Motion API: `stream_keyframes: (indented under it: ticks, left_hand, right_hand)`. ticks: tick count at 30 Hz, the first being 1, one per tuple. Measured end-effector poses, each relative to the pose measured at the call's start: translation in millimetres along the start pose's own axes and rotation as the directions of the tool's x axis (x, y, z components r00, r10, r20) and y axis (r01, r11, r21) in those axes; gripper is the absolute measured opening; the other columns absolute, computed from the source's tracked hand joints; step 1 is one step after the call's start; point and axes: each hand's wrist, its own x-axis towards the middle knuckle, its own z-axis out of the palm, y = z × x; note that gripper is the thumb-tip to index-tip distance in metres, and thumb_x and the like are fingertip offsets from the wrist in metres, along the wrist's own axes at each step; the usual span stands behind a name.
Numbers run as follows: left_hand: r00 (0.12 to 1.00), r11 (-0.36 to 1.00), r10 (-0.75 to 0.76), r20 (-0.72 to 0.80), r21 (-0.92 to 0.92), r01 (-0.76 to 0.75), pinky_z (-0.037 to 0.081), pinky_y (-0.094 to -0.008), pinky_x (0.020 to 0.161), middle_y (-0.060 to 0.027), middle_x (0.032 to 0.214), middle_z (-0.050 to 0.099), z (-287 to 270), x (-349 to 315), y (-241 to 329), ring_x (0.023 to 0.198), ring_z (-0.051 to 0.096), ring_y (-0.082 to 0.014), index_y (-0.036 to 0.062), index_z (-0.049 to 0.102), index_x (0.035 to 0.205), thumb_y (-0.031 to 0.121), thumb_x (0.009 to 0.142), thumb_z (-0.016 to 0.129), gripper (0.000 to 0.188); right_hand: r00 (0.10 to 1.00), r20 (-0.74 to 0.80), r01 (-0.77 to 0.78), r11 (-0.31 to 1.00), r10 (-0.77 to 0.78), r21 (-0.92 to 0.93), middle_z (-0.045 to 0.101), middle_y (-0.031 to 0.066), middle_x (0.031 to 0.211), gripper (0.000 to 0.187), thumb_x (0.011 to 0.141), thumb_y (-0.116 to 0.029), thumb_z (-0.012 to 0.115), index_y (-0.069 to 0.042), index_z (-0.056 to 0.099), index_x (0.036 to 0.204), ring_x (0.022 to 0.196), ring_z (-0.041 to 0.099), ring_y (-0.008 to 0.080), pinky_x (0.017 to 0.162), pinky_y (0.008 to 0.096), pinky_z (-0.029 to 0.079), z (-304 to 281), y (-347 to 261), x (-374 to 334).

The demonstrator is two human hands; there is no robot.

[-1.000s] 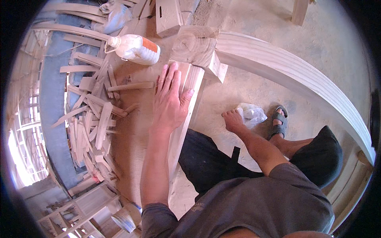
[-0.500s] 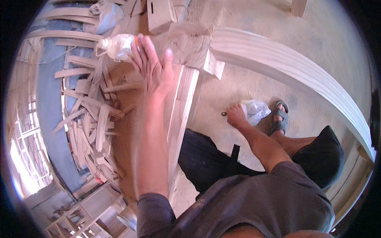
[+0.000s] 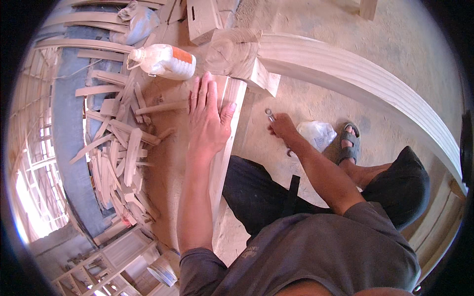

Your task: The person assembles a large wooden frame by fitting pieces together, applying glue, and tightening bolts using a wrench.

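While the left hand lies flat with its fingers spread on a long pale wood plank, it grips nothing and just presses down. The plank runs along the sandy floor, from the person's knees up toward a big wood block. The right hand is down on the floor just beside the plank, closed around a small metal tool that looks like a wrench, though it is too small to be sure.

A white plastic jug lies near the left fingertips, and a heap of wood scraps sits farther left. A crumpled clear bag lies near the sandal.

The step looks like holding the plank still while fetching the tool. Next, the tool likely needs lifting to the plank with the left hand keeping steady.
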Motion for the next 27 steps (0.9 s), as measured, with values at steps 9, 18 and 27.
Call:
stream_keyframes:
  ticks: [9, 18, 27]
  left_hand:
    - [0.998, 0.989, -0.032, -0.059, -0.145, 0.023, 0.031, -0.0444, 0.115, -0.0205, 0.153, 0.036, 21, 11, 5, 0.141, 0.034, -0.0397, -0.0073, 0.040, 0.143, 0.027, 0.098, 0.050, 0.057]
    - [0.995, 0.996, -0.005, -0.096, -0.092, -0.004, 0.032, -0.0458, 0.114, -0.0180, 0.148, 0.045, 15, -1, -4, 0.138, 0.040, -0.0380, -0.0058, 0.051, 0.135, 0.023, 0.100, 0.050, 0.045]
    - [0.871, 0.685, -0.381, -0.310, -0.727, 0.041, 0.034, -0.0461, 0.112, -0.0275, 0.148, 0.041, 84, -97, 116, 0.138, 0.041, -0.0394, -0.0098, 0.043, 0.139, 0.015, 0.099, 0.048, 0.048]
  right_hand:
    - [0.943, -0.019, 0.251, 0.749, -0.331, -0.613, 0.068, 0.0193, 0.083, 0.026, 0.096, -0.025, 0.054, -0.002, 0.065, 0.096, 0.074, 0.067, 0.0351, 0.070, 0.0461, 0.052, -17, -28, -50]
    - [0.766, 0.287, 0.513, 0.278, -0.575, -0.812, 0.070, 0.0146, 0.087, 0.016, 0.088, -0.016, 0.059, -0.005, 0.069, 0.095, 0.078, 0.070, 0.0317, 0.070, 0.0411, 0.057, 7, -154, -97]
    - [0.772, 0.389, 0.545, 0.209, -0.502, -0.812, 0.070, 0.0166, 0.086, 0.015, 0.079, -0.010, 0.063, -0.002, 0.069, 0.090, 0.083, 0.070, 0.0342, 0.073, 0.0433, 0.058, 5, -179, -108]
